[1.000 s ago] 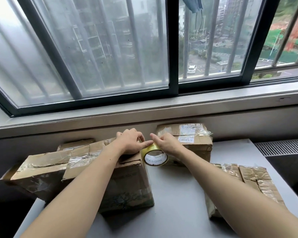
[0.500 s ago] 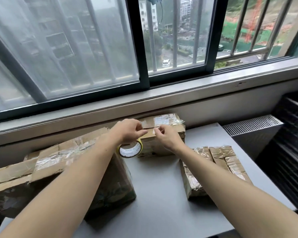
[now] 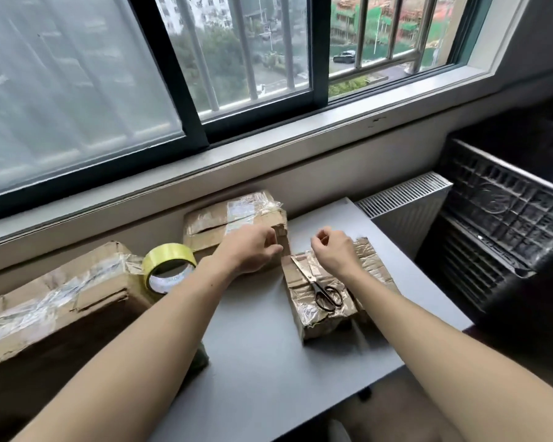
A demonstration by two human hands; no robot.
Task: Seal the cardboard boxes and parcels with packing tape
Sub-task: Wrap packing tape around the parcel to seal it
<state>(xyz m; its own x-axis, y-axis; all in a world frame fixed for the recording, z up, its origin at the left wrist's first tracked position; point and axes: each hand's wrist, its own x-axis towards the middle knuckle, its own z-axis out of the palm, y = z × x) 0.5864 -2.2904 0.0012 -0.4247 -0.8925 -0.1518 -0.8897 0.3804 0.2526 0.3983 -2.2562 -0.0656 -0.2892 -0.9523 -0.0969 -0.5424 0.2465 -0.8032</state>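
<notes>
A yellow tape roll (image 3: 168, 266) stands on edge against the big taped cardboard box (image 3: 61, 291) at the left, and neither hand touches it. My left hand (image 3: 253, 250) hovers by the front edge of the back box (image 3: 224, 221), fingers loosely curled, with nothing seen in it. My right hand (image 3: 336, 250) hangs over the far end of the small crumpled parcel (image 3: 320, 317), fingers also loosely curled and holding nothing visible. Black-handled scissors (image 3: 324, 291) lie on top of that parcel, just below my right hand.
The grey table (image 3: 268, 362) ends at the right beside a white radiator (image 3: 406, 202) and a black plastic crate (image 3: 498, 212). A window sill and wall run close behind the boxes.
My left hand let go of the tape roll, which now stands by the left box. Both hands moved right toward the small parcel. The view swung right, and the scissors came into sight.
</notes>
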